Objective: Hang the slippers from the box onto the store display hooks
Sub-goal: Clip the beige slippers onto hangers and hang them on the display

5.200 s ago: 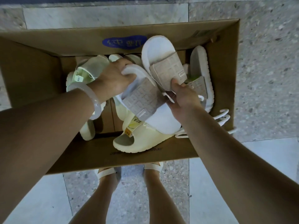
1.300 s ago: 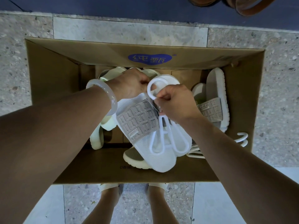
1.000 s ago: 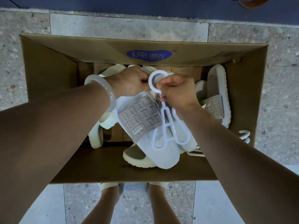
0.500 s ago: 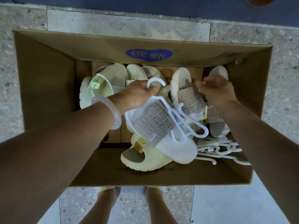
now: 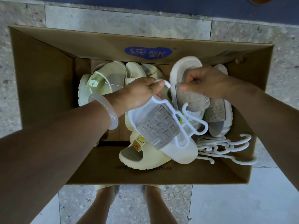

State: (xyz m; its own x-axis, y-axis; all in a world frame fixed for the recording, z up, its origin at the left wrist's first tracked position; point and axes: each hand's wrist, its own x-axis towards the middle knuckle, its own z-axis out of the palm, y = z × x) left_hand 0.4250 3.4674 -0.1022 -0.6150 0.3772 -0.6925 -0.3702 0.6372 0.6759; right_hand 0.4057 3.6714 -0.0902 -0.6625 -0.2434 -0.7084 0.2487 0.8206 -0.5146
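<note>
Left hand (image 5: 139,92) grips white slipper (image 5: 163,131), grey woven strap, with white hanger (image 5: 182,117) over the box (image 5: 40,75). Right hand (image 5: 205,83) pinches its twin (image 5: 189,88) just beside.

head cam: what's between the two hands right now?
In the head view, the hook top of the white hanger sits in the gap, pinched by the left hand. Behind it lies a pale slipper; the right hand grips the grey-strapped slipper.
</note>
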